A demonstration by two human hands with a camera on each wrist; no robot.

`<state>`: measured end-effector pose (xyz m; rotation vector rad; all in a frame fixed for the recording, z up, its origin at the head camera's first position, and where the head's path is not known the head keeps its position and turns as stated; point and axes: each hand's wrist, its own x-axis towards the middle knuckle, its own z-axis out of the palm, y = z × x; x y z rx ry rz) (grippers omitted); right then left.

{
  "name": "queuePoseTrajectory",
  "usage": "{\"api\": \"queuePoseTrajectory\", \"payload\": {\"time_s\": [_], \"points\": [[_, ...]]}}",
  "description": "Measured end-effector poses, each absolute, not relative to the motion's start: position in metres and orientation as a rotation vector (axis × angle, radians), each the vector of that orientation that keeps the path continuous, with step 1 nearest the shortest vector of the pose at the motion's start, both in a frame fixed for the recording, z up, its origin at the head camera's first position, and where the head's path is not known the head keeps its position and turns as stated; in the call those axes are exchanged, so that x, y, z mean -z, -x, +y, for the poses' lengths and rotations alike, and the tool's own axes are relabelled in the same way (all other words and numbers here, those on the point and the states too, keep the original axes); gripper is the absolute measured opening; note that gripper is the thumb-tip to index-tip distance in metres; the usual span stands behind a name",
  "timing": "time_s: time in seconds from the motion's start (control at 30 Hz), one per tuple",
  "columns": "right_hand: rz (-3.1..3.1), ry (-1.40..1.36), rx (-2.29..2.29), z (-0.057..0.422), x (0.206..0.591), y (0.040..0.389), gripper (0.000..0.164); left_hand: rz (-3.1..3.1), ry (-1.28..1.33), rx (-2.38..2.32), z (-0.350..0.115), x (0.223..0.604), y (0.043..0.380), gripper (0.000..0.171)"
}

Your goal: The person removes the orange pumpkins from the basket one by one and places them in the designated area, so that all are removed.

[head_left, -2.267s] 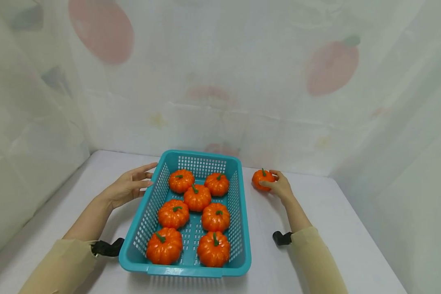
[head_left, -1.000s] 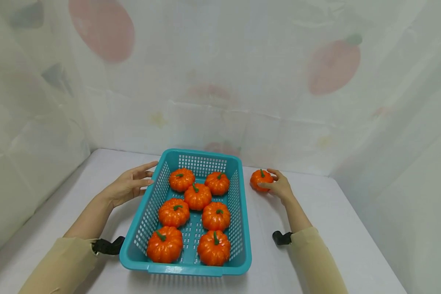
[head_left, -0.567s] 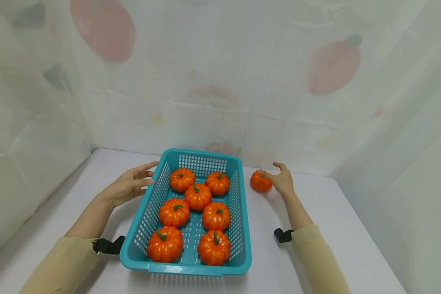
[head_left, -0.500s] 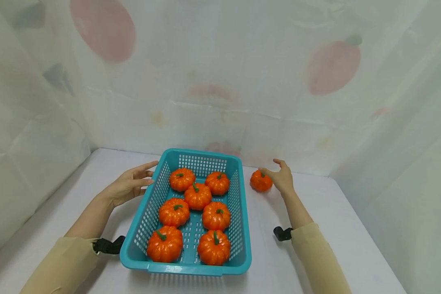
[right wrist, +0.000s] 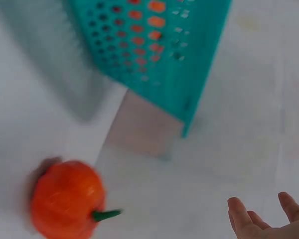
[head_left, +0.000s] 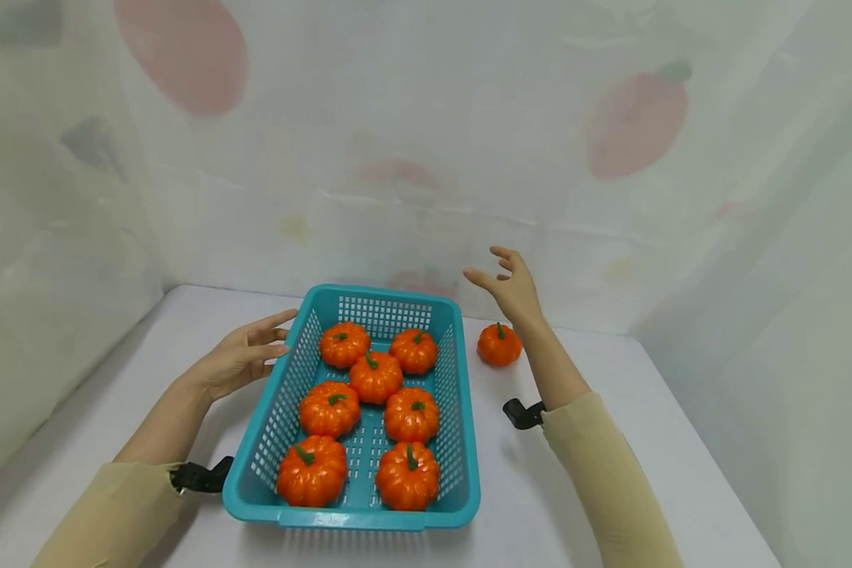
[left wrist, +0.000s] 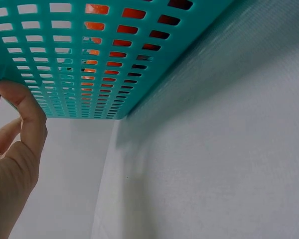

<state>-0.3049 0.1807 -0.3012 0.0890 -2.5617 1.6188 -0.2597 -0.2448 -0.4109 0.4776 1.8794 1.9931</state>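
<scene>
A turquoise mesh basket (head_left: 472,442) stands mid-table, with several small orange pumpkins (head_left: 375,379) inside. My left hand (head_left: 237,359) is at the basket's left side, its fingertips at the rim and its fingers loosely bent. Seen in the left wrist view, the left hand (left wrist: 20,149) meets the basket edge with one digit; part of the hand is cut off. One pumpkin (head_left: 499,345) sits alone on the table, right of the basket. Above and behind it my right hand (head_left: 514,292) hovers with thumb and fingers spread, holding nothing.
White cloth (head_left: 554,489) covers the table. Pale printed curtains (head_left: 397,118) rise at the back and both sides. A black wrist mount (head_left: 521,413) juts from my right cuff, and another black mount (head_left: 202,476) sits by the basket's left rim.
My right hand has let go of the lone pumpkin and risen up and slightly left. The pumpkin stays on the table. My left hand keeps its place at the rim.
</scene>
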Motion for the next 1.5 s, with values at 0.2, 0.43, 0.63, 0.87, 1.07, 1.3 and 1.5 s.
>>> {"api": "queuePoseTrajectory", "payload": {"time_s": [0.2, 0.43, 0.63, 0.87, 1.07, 1.3, 1.5], "points": [[-2.577, -0.201, -1.649, 0.144, 0.280, 0.304, 0.076, 1.889, -0.466, -1.989, -0.244, 0.410, 0.260, 0.069], [-2.595, -0.287, -1.688, 0.101, 0.266, 0.307, 0.071, 1.883, -0.478, -1.987, -0.243, 0.409, 0.260, 0.068], [-2.621, -0.317, -1.805, 0.074, 0.268, 0.310, 0.071, 1.880, -0.482, -1.994, -0.244, 0.408, 0.260, 0.068], [-2.646, -0.224, -2.052, 0.049, 0.286, 0.318, 0.067, 1.853, -0.469, -2.024, -0.241, 0.408, 0.259, 0.069], [-2.779, -0.126, -2.080, 0.030, 0.306, 0.319, 0.063, 1.811, -0.499, -2.039, -0.241, 0.410, 0.259, 0.069], [-2.872, -0.001, -2.124, 0.019, 0.322, 0.318, 0.063, 1.816, -0.511, -2.027, -0.237, 0.411, 0.258, 0.070], [-2.952, 0.026, -2.061, 0.014, 0.334, 0.319, 0.060, 1.804, -0.508, -2.033, -0.235, 0.411, 0.258, 0.070]]}}
